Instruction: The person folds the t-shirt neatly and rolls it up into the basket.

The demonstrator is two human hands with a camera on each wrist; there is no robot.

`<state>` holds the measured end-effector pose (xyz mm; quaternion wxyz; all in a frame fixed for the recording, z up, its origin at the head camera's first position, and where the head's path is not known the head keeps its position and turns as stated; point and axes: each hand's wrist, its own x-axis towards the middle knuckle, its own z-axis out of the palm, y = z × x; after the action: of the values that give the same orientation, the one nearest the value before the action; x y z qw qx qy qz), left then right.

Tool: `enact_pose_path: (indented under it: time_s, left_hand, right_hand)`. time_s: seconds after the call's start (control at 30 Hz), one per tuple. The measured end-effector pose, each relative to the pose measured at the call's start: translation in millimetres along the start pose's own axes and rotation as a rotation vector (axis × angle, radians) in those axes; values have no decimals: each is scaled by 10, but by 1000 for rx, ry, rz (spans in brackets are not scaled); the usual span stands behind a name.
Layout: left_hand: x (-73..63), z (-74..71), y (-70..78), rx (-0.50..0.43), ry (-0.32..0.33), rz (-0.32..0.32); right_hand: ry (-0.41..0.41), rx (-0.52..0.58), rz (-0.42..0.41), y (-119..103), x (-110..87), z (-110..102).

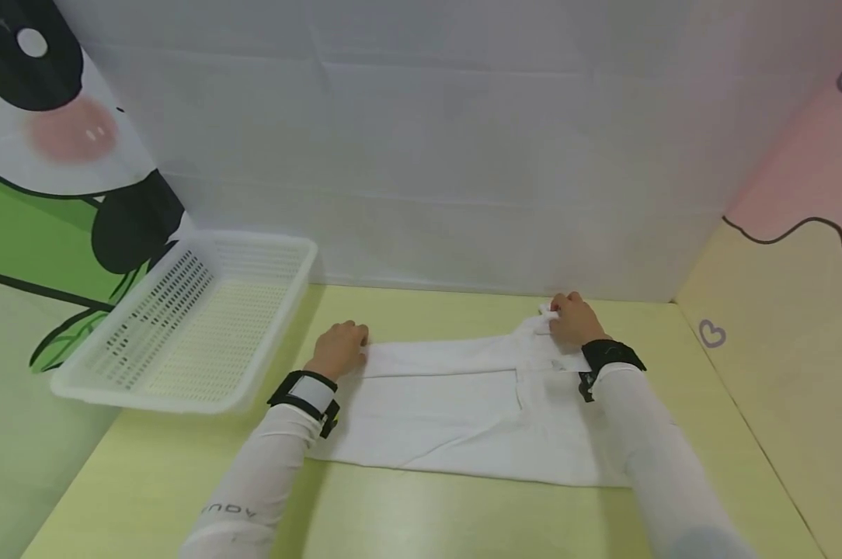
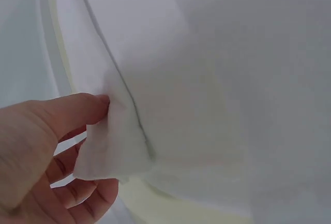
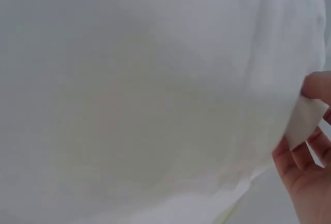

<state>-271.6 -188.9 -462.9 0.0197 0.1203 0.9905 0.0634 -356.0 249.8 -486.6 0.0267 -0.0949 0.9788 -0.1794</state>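
Observation:
A white cloth garment (image 1: pixel 435 423) lies folded on the table, with a straight strip along its far side and a seam line below it. My left hand (image 1: pixel 339 349) pinches its far left corner between thumb and fingers; in the left wrist view the folded corner of the cloth (image 2: pixel 116 151) shows in the grip. At the far right corner my right hand (image 1: pixel 573 320) holds a bunched, slightly raised bit of the fabric. In the right wrist view the thumb and fingers of that hand (image 3: pixel 310 167) pinch the cloth's edge.
A white perforated plastic basket (image 1: pixel 305 272) stands at the left, by the wall with a cartoon print. The pale yellow table (image 1: pixel 407 512) meets a grey-white wall (image 1: pixel 463 194) at the back and a yellow and pink panel (image 1: pixel 777 373) at the right.

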Motion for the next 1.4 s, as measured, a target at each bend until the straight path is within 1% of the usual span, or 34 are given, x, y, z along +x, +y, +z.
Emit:
enact_pose_path:
  time_s: [0.07,0.2,0.27,0.33,0.4,0.53,0.63,0.7,0.8,0.9,0.97,1.03,1.2,1.27,1.4]
  left_hand:
    - [12,15,-6,0,18,8]
    - [31,30,-16,11,22,23]
    - [34,13,-16,13,36,32]
    - [37,-16,-16,17,59,36]
    - [44,-55,-14,20,105,49]
    - [72,-135,-11,22,230,88]
    - [108,-184,-13,22,308,108]
    - [136,-215,-15,26,341,105]
    - [179,-264,-17,38,397,108]
    - [223,-328,-3,52,467,130]
    - [254,-376,13,61,502,146]
    - [278,-423,33,62,518,152]
    - [272,-493,68,56,515,142]
    - [255,-488,66,55,510,139]
    - [225,-425,41,56,490,138]
  right_hand:
    - [5,29,-9,2,-16,-58]
    - [41,103,-43,-41,-105,-230]
    - [68,134,-50,-28,-138,-298]
    - [82,174,-35,-9,-170,-359]
    - [80,212,1,21,-193,-412]
    - [55,311,70,55,-257,-545]
    - [62,376,92,74,-296,-646]
    - [81,398,95,93,-310,-702]
    - [134,414,79,104,-336,-778]
    - [187,422,62,107,-364,-845]
    - [219,415,59,101,-392,-892]
    - [239,397,56,90,-424,-933]
    - [277,381,33,49,-503,-982]
    - [292,374,25,35,-549,-969]
    - [315,344,23,-3,-691,-896]
